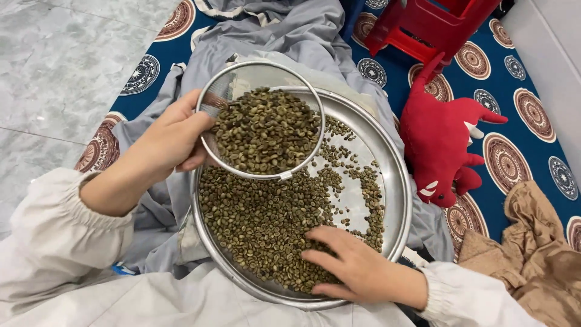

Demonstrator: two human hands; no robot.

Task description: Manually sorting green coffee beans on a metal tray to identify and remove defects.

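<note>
**Mia:** What is the left hand (172, 136) doing?

**Ben:** Its fingers are curled tight around the edge of a round wire sieve (261, 120), a bit left of the middle of the picture. The sieve is full of little green-brown beans (266, 130).

**Mia:** And under the sieve?

**Ben:** A big shiny metal tray (396, 181) sits in the middle. More beans lie in it, mostly in a pile (260, 224) at the lower left part. The sieve is held over the tray's upper left part.

**Mia:** Where is the right hand (357, 266)?

**Ben:** At the bottom middle. Its fingers are spread out and rest flat on the beans in the tray. It grips nothing.

**Mia:** What else is there?

**Ben:** A red toy dinosaur (445, 142) lies on the right, on a blue mat (520, 79) with round patterns. A red plastic stool (433, 24) is at the top. A brown cloth (532, 254) is at the lower right.
</note>
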